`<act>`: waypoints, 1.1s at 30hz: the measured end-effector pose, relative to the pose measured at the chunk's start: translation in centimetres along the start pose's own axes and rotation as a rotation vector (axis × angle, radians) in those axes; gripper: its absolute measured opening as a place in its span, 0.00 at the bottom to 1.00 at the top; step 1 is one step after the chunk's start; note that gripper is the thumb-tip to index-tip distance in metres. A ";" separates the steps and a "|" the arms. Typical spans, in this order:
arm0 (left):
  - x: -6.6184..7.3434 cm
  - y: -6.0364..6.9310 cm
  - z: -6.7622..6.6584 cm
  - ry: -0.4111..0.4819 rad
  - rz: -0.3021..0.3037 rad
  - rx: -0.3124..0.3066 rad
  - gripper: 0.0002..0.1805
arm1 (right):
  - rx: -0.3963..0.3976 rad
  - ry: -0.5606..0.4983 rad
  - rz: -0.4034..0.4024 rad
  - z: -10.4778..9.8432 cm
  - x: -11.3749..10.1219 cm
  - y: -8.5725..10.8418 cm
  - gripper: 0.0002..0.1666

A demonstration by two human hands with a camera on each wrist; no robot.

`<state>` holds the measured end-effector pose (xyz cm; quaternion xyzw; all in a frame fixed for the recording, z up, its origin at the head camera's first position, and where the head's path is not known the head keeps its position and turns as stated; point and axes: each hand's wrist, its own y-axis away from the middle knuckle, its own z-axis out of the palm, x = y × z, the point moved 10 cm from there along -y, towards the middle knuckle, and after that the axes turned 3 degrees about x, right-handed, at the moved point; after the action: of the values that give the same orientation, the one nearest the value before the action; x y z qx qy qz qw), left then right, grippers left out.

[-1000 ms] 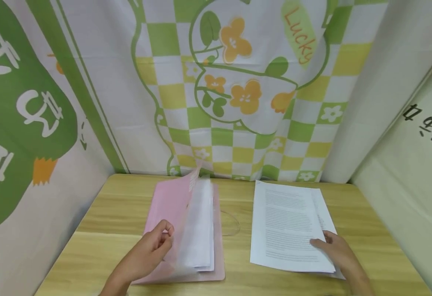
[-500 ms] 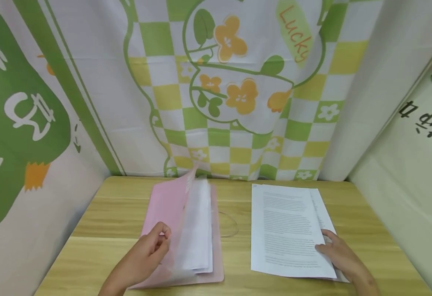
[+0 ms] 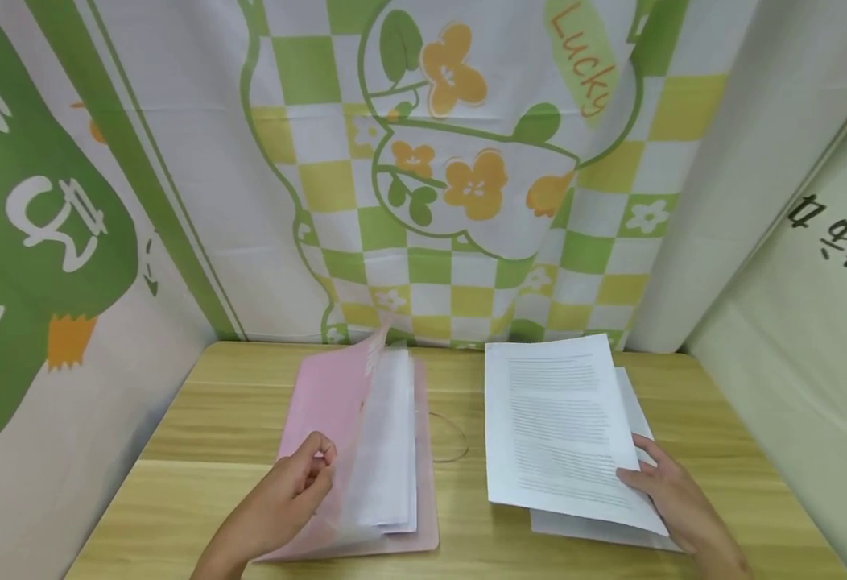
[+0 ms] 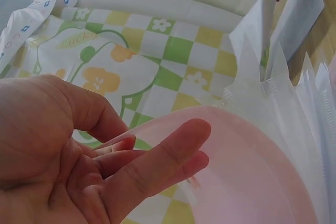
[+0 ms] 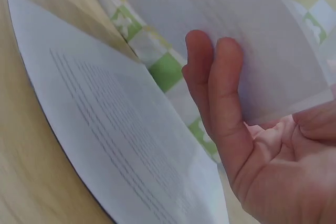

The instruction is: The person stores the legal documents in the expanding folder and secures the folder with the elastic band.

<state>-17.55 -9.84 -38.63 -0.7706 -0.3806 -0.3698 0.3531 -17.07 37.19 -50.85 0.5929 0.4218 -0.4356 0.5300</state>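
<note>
On the left of the table, a pink folder [image 3: 322, 395] stands partly open, with clear sleeves holding white papers [image 3: 390, 451] inside. My left hand [image 3: 274, 503] pinches the edge of its raised cover; the left wrist view shows this curved pink cover [image 4: 247, 156] beside the fingers. On the right, my right hand [image 3: 677, 499] grips the lower right edge of a printed sheet [image 3: 557, 427], thumb on top and fingers behind. That sheet is lifted and tilted. Under it another paper [image 3: 597, 528] lies on the table, and the right wrist view shows printed lines on this lower paper [image 5: 105, 108].
A thin clear loop [image 3: 463, 443] sticks out from the folder's right side. The wooden table [image 3: 177, 419] ends at a patterned curtain [image 3: 460, 266] behind, with cloth walls [image 3: 793, 354] on both sides.
My right hand has raised the top printed sheet off the paper below and shifted it slightly left, uncovering the lower paper's bottom edge. My left hand keeps its hold on the folder cover.
</note>
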 end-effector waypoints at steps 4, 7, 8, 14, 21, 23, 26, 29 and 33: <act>0.0 0.1 -0.1 -0.006 0.000 -0.001 0.07 | -0.052 -0.050 -0.018 1.7 -0.5 -0.2 0.34; -0.1 0.2 -0.1 -0.011 -0.012 -0.008 0.06 | -0.076 -0.068 -0.002 3.1 -0.5 -0.5 0.35; -0.2 0.3 -0.1 -0.012 -0.022 -0.010 0.06 | -0.084 -0.069 0.005 3.6 -0.4 -0.6 0.36; -0.3 0.4 0.0 -0.021 -0.009 -0.012 0.06 | -0.045 0.014 0.040 5.7 -0.5 -1.2 0.42; -0.4 0.4 0.4 0.034 -0.024 -0.052 0.03 | -0.035 0.044 -0.005 7.4 -1.5 -1.9 0.41; -0.4 0.4 0.3 0.038 -0.029 -0.049 0.03 | -0.059 0.039 -0.018 8.0 -1.6 -2.1 0.40; -0.3 0.2 0.3 0.043 -0.022 -0.051 0.03 | -0.094 0.040 -0.028 8.8 -1.5 -2.2 0.41; -0.3 0.1 0.4 0.046 -0.013 -0.053 0.03 | -0.098 0.047 -0.028 9.2 -1.5 -2.3 0.40; -0.4 -0.1 0.4 0.038 -0.010 -0.057 0.04 | -0.080 0.045 -0.020 10.0 -1.4 -2.9 0.39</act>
<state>-17.64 -9.57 -39.10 -0.7713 -0.3668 -0.3968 0.3364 -20.92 27.43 -50.81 0.5767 0.4564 -0.4103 0.5393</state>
